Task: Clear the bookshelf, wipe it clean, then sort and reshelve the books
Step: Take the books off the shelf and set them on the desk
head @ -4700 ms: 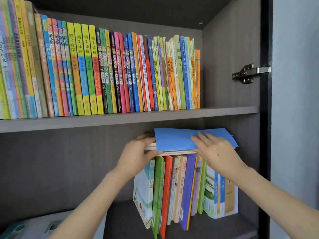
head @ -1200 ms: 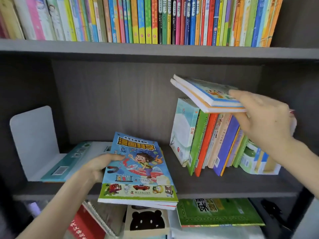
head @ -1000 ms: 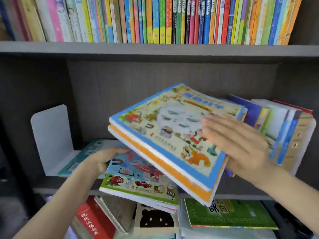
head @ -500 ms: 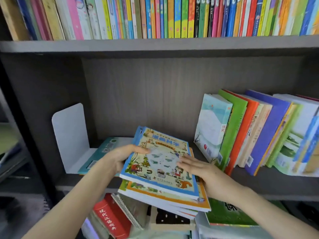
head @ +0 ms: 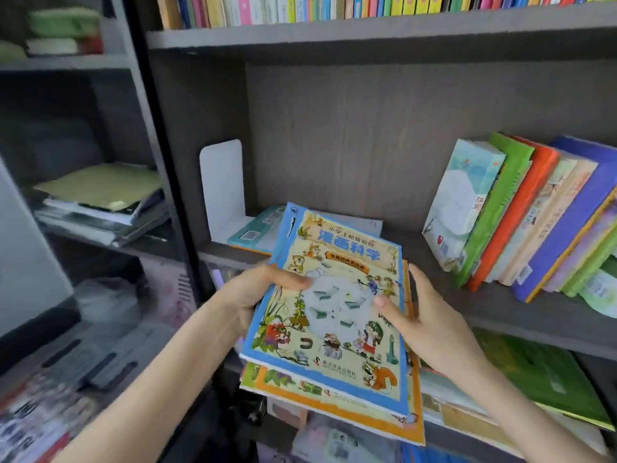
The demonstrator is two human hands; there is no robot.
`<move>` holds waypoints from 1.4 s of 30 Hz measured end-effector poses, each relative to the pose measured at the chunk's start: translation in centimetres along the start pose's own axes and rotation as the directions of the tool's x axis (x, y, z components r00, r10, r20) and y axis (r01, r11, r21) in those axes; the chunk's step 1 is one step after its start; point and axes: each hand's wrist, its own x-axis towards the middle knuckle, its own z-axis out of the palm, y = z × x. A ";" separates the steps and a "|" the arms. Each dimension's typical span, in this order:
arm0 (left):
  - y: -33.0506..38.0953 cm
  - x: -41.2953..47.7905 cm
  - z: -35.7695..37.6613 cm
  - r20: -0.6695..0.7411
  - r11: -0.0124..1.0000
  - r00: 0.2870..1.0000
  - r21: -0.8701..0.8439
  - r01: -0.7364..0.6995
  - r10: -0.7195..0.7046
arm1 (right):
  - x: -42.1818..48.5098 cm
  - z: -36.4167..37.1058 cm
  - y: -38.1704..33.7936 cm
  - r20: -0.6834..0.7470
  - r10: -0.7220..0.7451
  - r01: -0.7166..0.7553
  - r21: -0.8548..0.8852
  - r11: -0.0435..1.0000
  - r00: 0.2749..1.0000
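I hold a stack of thin picture books [head: 337,315] in front of the dark grey shelf [head: 500,312], clear of its board. The top book has a blue border and cartoon animals. My left hand [head: 257,292] grips the stack's left edge, thumb on the cover. My right hand [head: 424,315] holds the right edge with its thumb on the cover and its fingers behind. A row of leaning books [head: 521,215] stands at the shelf's right. A teal book [head: 263,228] lies flat at the left, by a white bookend [head: 222,188].
A full row of upright books [head: 367,8] fills the shelf above. Green books [head: 541,375] lie flat on the shelf below. A side unit at the left holds a pile of papers and folders [head: 103,202]. More magazines [head: 30,426] lie low at the left.
My right hand took two books off the leaning row and laid them on the stack in my left hand. Both hands have now drawn the stack out and leftward from the shelf.
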 end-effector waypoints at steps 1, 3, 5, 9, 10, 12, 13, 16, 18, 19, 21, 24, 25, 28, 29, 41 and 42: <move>-1.5 -2.4 0.4 -0.050 1.000 0.999 -0.016 -0.020 0.019 | -1.0 0.5 0.0 0.050 0.029 -0.033 0.080 0.996 0.998; -4.3 -5.9 1.3 -0.117 0.996 0.993 -0.078 -0.044 0.035 | -3.1 1.7 -0.1 0.176 0.058 -0.114 0.327 0.938 0.983; -7.4 -10.6 2.8 -0.214 0.985 0.976 -0.152 -0.075 0.041 | -6.2 3.2 -0.5 0.322 0.054 -0.202 0.445 0.872 0.945; -14.2 -19.8 5.2 -0.385 0.971 0.920 -0.238 -0.022 -0.074 | -12.1 7.1 -0.9 0.607 0.035 -0.425 0.513 0.746 0.794; -16.0 -21.7 5.1 -0.446 0.969 0.888 -0.248 -0.009 -0.106 | -13.3 8.5 -0.7 0.636 -0.002 -0.432 0.525 0.733 0.772; -19.0 -25.3 4.9 -0.532 0.952 0.824 -0.303 0.032 -0.197 | -16.0 10.1 -1.2 0.675 -0.063 -0.416 0.523 0.744 0.735; -20.9 -28.4 5.0 -0.604 0.943 0.763 -0.331 0.025 -0.232 | -17.7 11.5 -3.5 0.712 -0.105 -0.411 0.511 0.754 0.694; -24.6 -34.7 4.8 -0.713 0.910 0.625 -0.414 -0.007 -0.319 | -21.7 14.8 -7.1 0.812 -0.162 -0.448 0.462 0.766 0.560; -27.2 -39.3 4.9 -0.759 0.900 0.549 -0.436 -0.027 -0.351 | -25.0 17.3 -9.6 0.877 -0.206 -0.446 0.407 0.797 0.434; -28.1 -40.9 5.0 -0.770 0.891 0.519 -0.453 -0.034 -0.371 | -26.3 18.1 -10.5 0.891 -0.221 -0.453 0.399 0.797 0.396; -30.1 -44.4 4.7 -0.788 0.870 0.456 -0.490 -0.059 -0.414 | -28.7 20.3 -12.9 0.907 -0.246 -0.452 0.389 0.803 0.343; -32.6 -49.1 3.3 -0.811 0.841 0.369 -0.527 -0.126 -0.453 | -32.0 24.2 -16.8 0.925 -0.279 -0.419 0.367 0.831 0.257; -33.3 -50.3 2.6 -0.811 0.832 0.350 -0.539 -0.134 -0.469 | -32.8 25.3 -18.1 0.930 -0.277 -0.420 0.358 0.834 0.242; -35.2 -53.9 -0.7 -0.822 0.815 0.312 -0.546 -0.193 -0.477 | -34.9 29.9 -21.8 0.935 -0.280 -0.412 0.348 0.842 0.217; -35.8 -55.0 -2.2 -0.824 0.814 0.302 -0.545 -0.199 -0.478 | -35.5 31.2 -23.1 0.936 -0.273 -0.406 0.344 0.846 0.223; -34.0 -55.7 -22.9 -0.816 0.839 0.395 -0.516 -0.173 -0.421 | -31.7 44.3 -33.6 0.831 -0.080 -0.402 0.348 0.847 0.550; -33.6 -54.7 -24.2 -0.819 0.848 0.408 -0.502 -0.168 -0.404 | -30.5 44.9 -33.8 0.814 -0.069 -0.398 0.354 0.846 0.577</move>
